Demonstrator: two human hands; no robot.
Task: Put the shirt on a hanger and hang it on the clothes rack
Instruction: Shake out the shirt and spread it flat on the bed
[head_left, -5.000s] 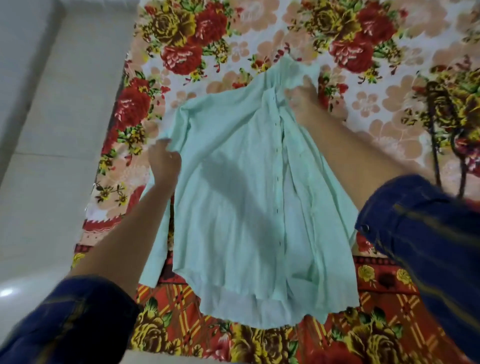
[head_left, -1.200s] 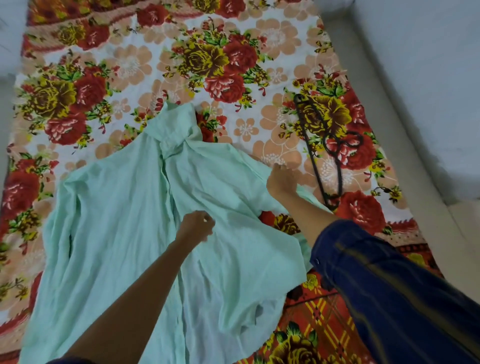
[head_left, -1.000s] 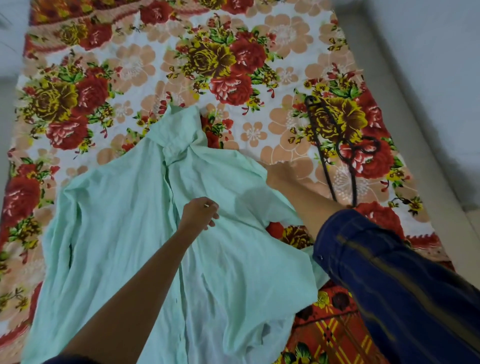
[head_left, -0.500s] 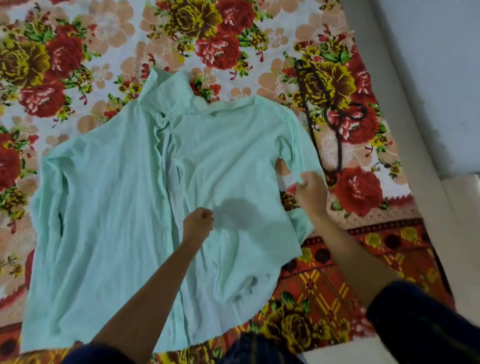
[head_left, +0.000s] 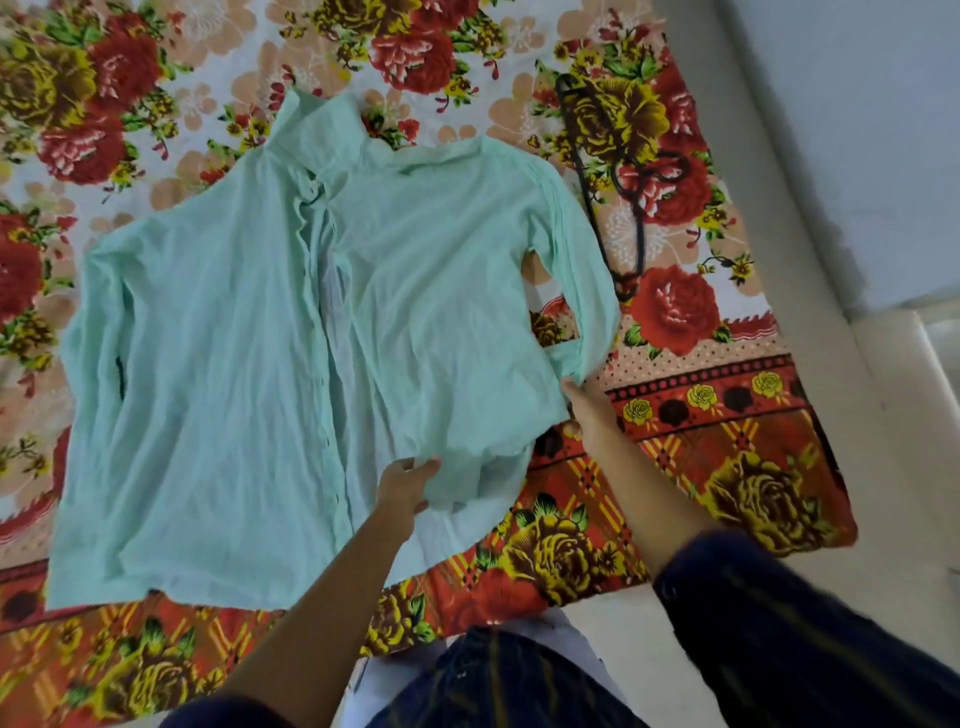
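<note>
Flat, shirt (head_left: 249, 364) lengthwise, collar pointing away, both hands pinching its hem edge.

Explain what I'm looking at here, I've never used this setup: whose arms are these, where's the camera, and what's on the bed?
There is no machine here: a person works with bare hands, and the single camera sits on their head, looking forward and down. The arms entering from the bottom are theirs, in dark blue sleeves.

A mint-green shirt lies spread out, front up, on a floral bedsheet. The left hand grips the fabric near the shirt's lower front. The right hand touches the shirt's right edge, by the end of the sleeve; whether it actually pinches the cloth is hard to tell.

A dark hanger lies on the sheet just beyond the shirt's right sleeve, untouched. The shirt is not on it yet, and no clothes rack is in view.
</note>
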